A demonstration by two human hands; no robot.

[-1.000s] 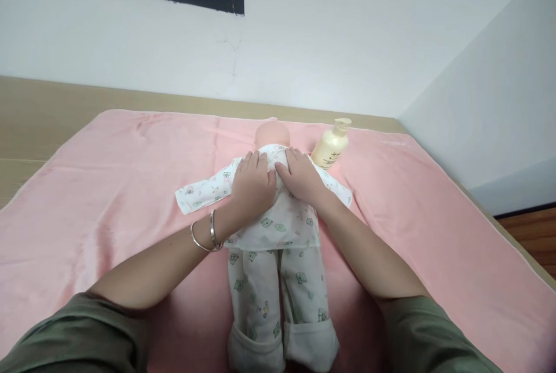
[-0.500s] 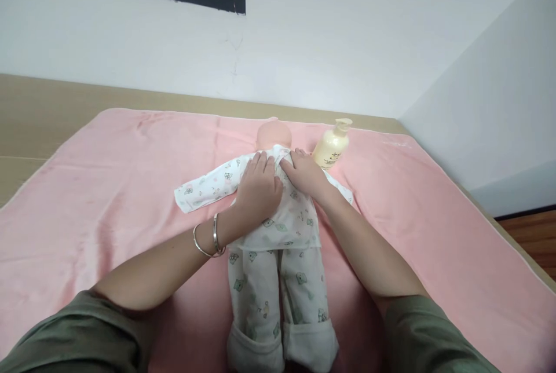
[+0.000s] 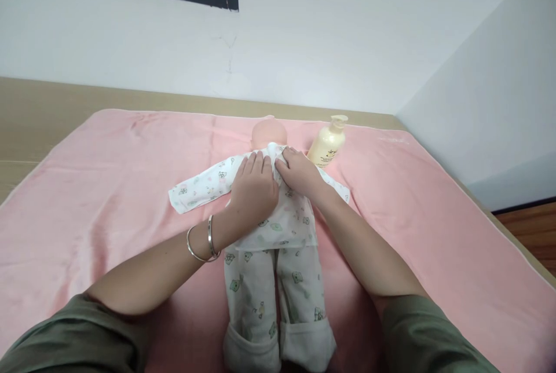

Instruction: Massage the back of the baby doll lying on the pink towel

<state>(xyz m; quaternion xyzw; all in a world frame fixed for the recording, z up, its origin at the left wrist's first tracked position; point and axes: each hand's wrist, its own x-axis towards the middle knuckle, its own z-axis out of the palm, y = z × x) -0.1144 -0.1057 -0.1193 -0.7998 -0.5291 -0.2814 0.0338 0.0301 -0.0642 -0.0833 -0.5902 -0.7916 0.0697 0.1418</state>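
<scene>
A baby doll, its bald head (image 3: 269, 132) at the far end, lies stretched out in a white printed top (image 3: 289, 225) and matching trousers (image 3: 299, 280) with turned-up cuffs. My left hand (image 3: 254, 185) rests flat on the left side of the top's chest, fingers extended towards the shoulder. On the other side of the chest, near the collar, lies my right hand (image 3: 299, 173), its thumb apart and its fingers over the shoulder. Neither hand grips anything that I can see. The doll's left-hand sleeve (image 3: 200, 185) is spread outwards; my right wrist partly covers the other sleeve.
A cream pump bottle (image 3: 329, 142) stands just beyond my right hand. Under everything is a pink blanket (image 3: 130, 187) on a wooden surface (image 3: 43, 106). A white wall (image 3: 304, 31) rises behind, with a dark frame at upper left.
The view has shifted slightly. Both hands stay on the doll's chest; the right fingers look a little more bent, and the left fingers lie a little differently on the cloth.
</scene>
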